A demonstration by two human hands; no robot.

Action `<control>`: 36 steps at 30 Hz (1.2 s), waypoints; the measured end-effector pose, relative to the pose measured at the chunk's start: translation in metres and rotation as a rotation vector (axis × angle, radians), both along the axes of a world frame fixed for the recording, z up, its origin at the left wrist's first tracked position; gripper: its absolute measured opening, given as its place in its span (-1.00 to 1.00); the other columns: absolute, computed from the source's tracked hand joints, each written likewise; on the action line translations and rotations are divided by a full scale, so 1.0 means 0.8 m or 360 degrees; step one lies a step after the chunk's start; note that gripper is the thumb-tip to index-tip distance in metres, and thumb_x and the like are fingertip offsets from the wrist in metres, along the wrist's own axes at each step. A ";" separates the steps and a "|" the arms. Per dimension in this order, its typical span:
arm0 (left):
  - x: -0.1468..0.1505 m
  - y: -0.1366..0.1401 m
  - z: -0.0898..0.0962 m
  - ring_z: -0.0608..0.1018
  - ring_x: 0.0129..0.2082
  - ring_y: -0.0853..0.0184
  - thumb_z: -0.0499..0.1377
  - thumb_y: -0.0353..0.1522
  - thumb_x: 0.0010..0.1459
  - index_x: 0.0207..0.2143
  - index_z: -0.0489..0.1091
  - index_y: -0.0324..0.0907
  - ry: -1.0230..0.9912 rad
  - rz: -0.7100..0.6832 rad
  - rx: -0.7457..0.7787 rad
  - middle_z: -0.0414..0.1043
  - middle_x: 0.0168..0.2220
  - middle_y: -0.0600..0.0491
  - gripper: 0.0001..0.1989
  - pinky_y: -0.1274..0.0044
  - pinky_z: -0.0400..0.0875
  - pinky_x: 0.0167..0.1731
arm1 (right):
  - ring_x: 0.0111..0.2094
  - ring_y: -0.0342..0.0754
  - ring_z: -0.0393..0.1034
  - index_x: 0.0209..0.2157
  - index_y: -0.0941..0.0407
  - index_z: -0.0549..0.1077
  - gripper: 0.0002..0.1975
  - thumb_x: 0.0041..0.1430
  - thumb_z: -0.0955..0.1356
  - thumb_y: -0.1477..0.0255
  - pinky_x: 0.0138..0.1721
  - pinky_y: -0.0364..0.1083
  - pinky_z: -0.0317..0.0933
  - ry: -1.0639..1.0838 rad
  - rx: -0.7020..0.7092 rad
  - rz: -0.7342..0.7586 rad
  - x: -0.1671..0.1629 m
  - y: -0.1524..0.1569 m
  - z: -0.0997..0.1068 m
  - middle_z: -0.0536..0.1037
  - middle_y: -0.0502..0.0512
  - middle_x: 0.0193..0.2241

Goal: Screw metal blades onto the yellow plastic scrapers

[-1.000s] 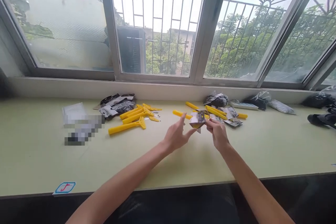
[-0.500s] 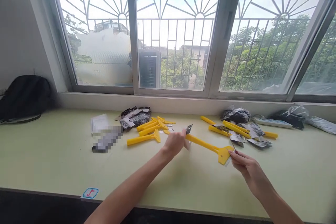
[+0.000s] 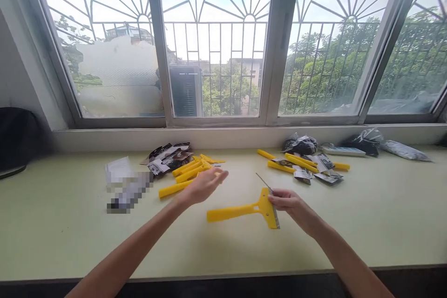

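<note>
A yellow scraper (image 3: 237,212) with a wide head and a metal blade edge is in my right hand (image 3: 288,199), its long handle pointing left. My right fingers pinch the upper corner of the head. The thin dark shaft of a screwdriver (image 3: 262,180) sticks out up-left from the same fingers; its handle is hidden in the hand. My left hand (image 3: 206,186) holds nothing that I can see, its fingers stretched out to the right. It hovers over the right end of a group of yellow scrapers (image 3: 172,189) and partly covers them.
At the right lie yellow handles (image 3: 301,162) with small printed packets (image 3: 328,177). Behind them are a bag of black parts (image 3: 300,143) and a white box (image 3: 344,151). To the left are dark packets (image 3: 169,160) and clear sleeves (image 3: 118,170). The table (image 3: 167,251) ends near me.
My left hand has let go of the scraper's handle and moved left toward the scraper group. The scraper has swung round level in my right hand. The view has shifted right.
</note>
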State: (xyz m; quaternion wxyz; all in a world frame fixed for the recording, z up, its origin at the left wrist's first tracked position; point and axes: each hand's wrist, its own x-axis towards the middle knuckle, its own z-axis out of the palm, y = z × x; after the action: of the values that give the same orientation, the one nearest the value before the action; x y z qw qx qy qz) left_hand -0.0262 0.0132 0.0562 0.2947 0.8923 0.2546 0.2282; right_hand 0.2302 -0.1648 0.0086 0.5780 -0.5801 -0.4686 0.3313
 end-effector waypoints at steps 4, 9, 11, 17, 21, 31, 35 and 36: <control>0.026 -0.066 -0.019 0.56 -0.22 0.20 0.28 0.15 0.01 0.34 0.19 -0.13 0.0218 -0.0229 -0.0244 0.52 -0.11 -0.08 -0.04 0.47 0.41 -0.22 | -0.46 -0.12 0.15 -0.49 0.13 0.48 -0.68 0.00 0.46 0.15 -0.32 -0.09 0.10 0.0059 -0.0180 0.0381 -0.031 0.038 0.009 0.40 -0.01 -0.53; 0.044 -0.076 -0.025 0.51 -0.27 0.23 0.40 0.13 -0.18 0.40 0.04 -0.03 0.0085 -0.0180 -0.0091 0.44 -0.10 -0.05 0.16 0.40 0.40 -0.18 | -0.50 -0.17 -0.05 -0.57 0.13 0.39 -0.69 -0.05 0.47 0.21 -0.40 -0.11 -0.05 0.0193 -0.0126 0.0393 -0.035 0.057 0.009 0.25 -0.08 -0.58; 0.044 -0.073 -0.028 0.50 -0.24 0.21 0.43 0.12 -0.23 0.40 0.02 -0.03 0.0050 -0.0163 -0.0063 0.44 -0.13 -0.02 0.21 0.38 0.39 -0.15 | -0.49 -0.17 -0.01 -0.55 0.14 0.40 -0.69 -0.03 0.46 0.20 -0.40 -0.11 -0.05 0.0171 -0.0102 0.0394 -0.032 0.057 0.007 0.30 -0.07 -0.56; 0.032 -0.050 -0.031 0.49 -0.47 0.35 0.17 0.10 0.17 0.25 0.15 -0.16 0.0190 -0.0428 -0.1116 0.45 -0.34 0.02 -0.23 0.53 0.40 -0.47 | -0.44 -0.12 0.19 -0.50 0.14 0.42 -0.63 0.05 0.43 0.10 -0.32 -0.10 0.07 -0.0065 -0.0047 0.0411 -0.030 0.066 0.003 0.38 -0.04 -0.53; 0.028 -0.025 -0.039 0.37 -0.65 0.50 0.21 -0.07 0.20 -0.06 0.31 -0.18 0.0072 -0.0476 -0.1335 0.37 -0.42 0.11 -0.58 0.65 0.25 -0.65 | -0.42 -0.09 0.23 -0.41 0.12 0.43 -0.57 0.15 0.36 0.00 -0.35 -0.11 0.10 -0.0370 0.0065 0.0255 -0.038 0.092 -0.009 0.41 -0.02 -0.49; 0.030 0.017 -0.082 0.36 -0.71 0.52 0.12 -0.30 0.19 0.02 0.20 -0.15 -0.0329 0.0276 -0.0797 0.30 -0.47 0.19 -0.65 0.68 0.29 -0.69 | -0.51 -0.06 0.18 -0.27 0.08 0.50 -0.62 0.39 0.19 0.15 -0.40 -0.08 0.06 -0.0929 0.0257 -0.0063 -0.044 0.081 -0.054 0.39 -0.02 -0.54; 0.034 0.016 -0.086 0.36 -0.72 0.52 0.10 -0.35 0.16 -0.03 0.17 -0.15 -0.0351 0.0271 -0.0759 0.37 -0.37 0.13 -0.68 0.65 0.29 -0.72 | -0.49 -0.05 0.23 -0.31 0.09 0.50 -0.64 0.39 0.18 0.22 -0.38 -0.08 0.09 -0.1005 0.0247 -0.0082 -0.052 0.084 -0.059 0.44 0.01 -0.53; 0.035 0.014 -0.085 0.35 -0.72 0.52 0.09 -0.37 0.15 -0.03 0.16 -0.15 -0.0348 0.0271 -0.0755 0.38 -0.36 0.12 -0.68 0.64 0.29 -0.73 | -0.49 -0.04 0.25 -0.31 0.09 0.51 -0.64 0.39 0.18 0.22 -0.37 -0.08 0.09 -0.1023 0.0240 -0.0084 -0.054 0.086 -0.058 0.45 0.02 -0.53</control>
State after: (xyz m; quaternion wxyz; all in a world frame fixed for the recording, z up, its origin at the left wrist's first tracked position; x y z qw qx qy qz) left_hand 0.0015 0.0246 -0.0118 0.5009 0.7438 0.3418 0.2811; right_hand 0.1870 -0.0962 -0.0381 0.4504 -0.6226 -0.6349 0.0806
